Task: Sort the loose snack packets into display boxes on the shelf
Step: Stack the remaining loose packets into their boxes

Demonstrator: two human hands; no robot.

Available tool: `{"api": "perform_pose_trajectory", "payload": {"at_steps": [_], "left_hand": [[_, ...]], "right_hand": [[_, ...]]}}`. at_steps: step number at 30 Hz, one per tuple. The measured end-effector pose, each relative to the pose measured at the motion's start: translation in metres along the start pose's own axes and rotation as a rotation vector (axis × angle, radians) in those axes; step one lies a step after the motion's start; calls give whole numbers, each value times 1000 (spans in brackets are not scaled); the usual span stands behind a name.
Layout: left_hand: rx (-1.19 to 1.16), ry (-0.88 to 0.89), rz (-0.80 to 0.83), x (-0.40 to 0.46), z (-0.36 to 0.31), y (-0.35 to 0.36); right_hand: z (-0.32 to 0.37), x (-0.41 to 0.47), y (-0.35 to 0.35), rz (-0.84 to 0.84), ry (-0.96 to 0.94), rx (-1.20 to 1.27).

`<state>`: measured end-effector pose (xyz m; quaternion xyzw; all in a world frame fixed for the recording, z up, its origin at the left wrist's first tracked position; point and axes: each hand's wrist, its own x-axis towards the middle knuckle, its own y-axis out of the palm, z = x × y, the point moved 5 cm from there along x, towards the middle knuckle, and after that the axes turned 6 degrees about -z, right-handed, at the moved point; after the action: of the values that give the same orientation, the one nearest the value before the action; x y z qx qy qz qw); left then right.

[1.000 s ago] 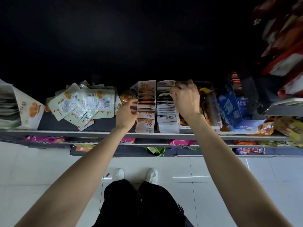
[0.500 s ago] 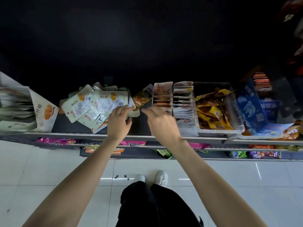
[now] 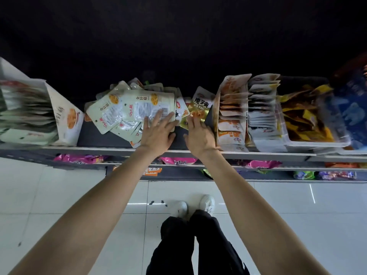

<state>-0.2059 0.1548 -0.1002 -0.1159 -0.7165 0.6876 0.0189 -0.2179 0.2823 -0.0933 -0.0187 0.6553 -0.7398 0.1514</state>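
A loose heap of pale green snack packets (image 3: pixel 137 108) lies on the dark shelf (image 3: pixel 103 136). My left hand (image 3: pixel 156 133) rests flat on the heap's right edge with its fingers spread. Beside it my right hand (image 3: pixel 198 136) touches a gold packet (image 3: pixel 198 112) that leans against an orange-and-white display box (image 3: pixel 230 114) full of upright packets. A second box of white packets (image 3: pixel 262 114) stands right of that one.
A tall white display box (image 3: pixel 63 118) stands at the left end of the shelf. A clear tray of yellow packets (image 3: pixel 309 124) and a blue box (image 3: pixel 351 108) sit at the right. Lower shelves hold pink bags (image 3: pixel 176 160). My feet (image 3: pixel 195 206) stand on white tiles.
My right hand left the white-packet box and came down left to the gold packet. My left hand slid onto the pale green heap. The view shifted left.
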Motion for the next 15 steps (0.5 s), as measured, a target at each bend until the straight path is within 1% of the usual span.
{"api": "perform_pose_trajectory", "payload": {"at_steps": [3,5,6,7,9,11,13,15], "left_hand": [[-76,-12,-89,1,-5,-1],[-137,-45,-197,1,-9,-8],[-164,-66,-225,1,-12,-10],[-204,-91,-223,1,-15,-10],[-336,-157,-137,4,-25,-5],[-517,-254,-57,6,-34,0],[-736,-394,-8,7,-37,3],[-871,-473,13,6,-38,2]], "right_hand": [[-3,-25,-1,-22,17,-13],[-3,-36,-5,-41,41,37],[-3,-40,-6,-38,54,62],[-2,-43,-7,-33,60,84],[1,-46,-7,-39,60,135],[2,-46,-7,-48,64,177],[1,-47,-8,-69,88,208],[1,-50,-14,-108,116,289]]}}
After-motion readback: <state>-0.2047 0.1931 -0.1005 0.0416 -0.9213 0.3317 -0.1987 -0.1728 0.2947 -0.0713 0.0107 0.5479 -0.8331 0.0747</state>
